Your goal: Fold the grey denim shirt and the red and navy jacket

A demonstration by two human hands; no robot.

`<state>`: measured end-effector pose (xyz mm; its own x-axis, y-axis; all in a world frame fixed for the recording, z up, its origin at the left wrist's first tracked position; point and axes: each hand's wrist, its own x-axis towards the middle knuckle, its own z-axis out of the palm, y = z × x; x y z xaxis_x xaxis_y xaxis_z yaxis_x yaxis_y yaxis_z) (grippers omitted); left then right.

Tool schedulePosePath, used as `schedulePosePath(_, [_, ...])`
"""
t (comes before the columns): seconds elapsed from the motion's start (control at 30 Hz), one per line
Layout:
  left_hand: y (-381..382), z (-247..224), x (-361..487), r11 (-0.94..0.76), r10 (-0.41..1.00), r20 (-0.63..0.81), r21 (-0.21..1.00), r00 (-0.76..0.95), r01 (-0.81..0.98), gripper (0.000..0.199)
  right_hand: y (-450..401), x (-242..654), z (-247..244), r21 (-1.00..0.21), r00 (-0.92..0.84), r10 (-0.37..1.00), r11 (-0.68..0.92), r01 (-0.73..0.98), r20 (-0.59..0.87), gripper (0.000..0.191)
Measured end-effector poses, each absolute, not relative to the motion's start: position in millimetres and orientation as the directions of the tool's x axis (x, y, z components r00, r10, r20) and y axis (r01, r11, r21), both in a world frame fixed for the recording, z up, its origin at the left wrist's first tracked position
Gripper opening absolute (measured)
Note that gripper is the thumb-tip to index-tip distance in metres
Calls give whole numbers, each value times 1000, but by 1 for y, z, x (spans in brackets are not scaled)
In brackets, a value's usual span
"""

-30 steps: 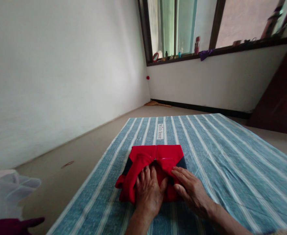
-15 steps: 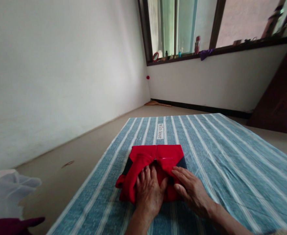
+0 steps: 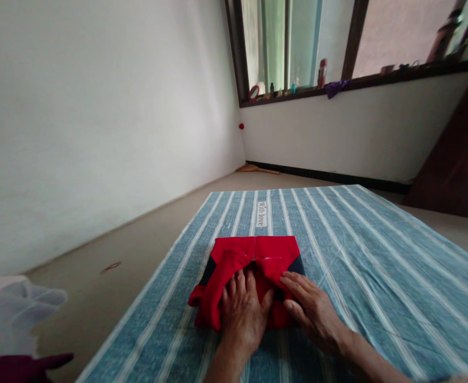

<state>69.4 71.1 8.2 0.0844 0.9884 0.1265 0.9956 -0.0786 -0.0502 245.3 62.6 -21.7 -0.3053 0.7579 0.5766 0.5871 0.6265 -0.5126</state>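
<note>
A folded red zip-up jacket (image 3: 276, 247) with dark navy side panels lies on a blue-and-white striped cloth (image 3: 372, 255). Its zipper runs down to the neck opening, which faces me. My left hand (image 3: 244, 311) rests palm down inside that opening, fingers spread against the red fabric and fingertips partly in shadow under the edge. On the right side of the opening lies my right hand (image 3: 311, 306), fingers stretched over the collar edge and thumb apart below them. Neither hand visibly grips the fabric.
The striped cloth covers a low table-like surface with a "With love" label (image 3: 261, 214) near its far edge. White translucent plastic (image 3: 14, 314) and dark purple cloth (image 3: 18, 368) are at lower left. A windowsill (image 3: 290, 97) holds small bottles, and a dark wooden piece (image 3: 453, 159) stands right.
</note>
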Motion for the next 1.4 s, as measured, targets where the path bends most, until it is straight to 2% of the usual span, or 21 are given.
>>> schedulePosePath(0.43, [71, 11, 70, -83, 989, 114, -79, 91, 993, 60, 63, 246, -22, -495, -316, 749, 636, 592, 583, 41])
schedulePosePath(0.83, [72, 8, 68, -76, 992, 102, -28, 79, 997, 62, 63, 246, -23, -506, -329, 762, 626, 594, 557, 42])
schedulePosePath(1.17, [71, 7, 68, -81, 990, 107, -70, 88, 994, 61, 63, 246, -23, -508, -337, 763, 627, 590, 551, 42])
schedulePosePath(1.4, [71, 10, 68, -81, 994, 72, -46, 84, 996, 63, 63, 246, -22, -498, -337, 757, 632, 594, 559, 42])
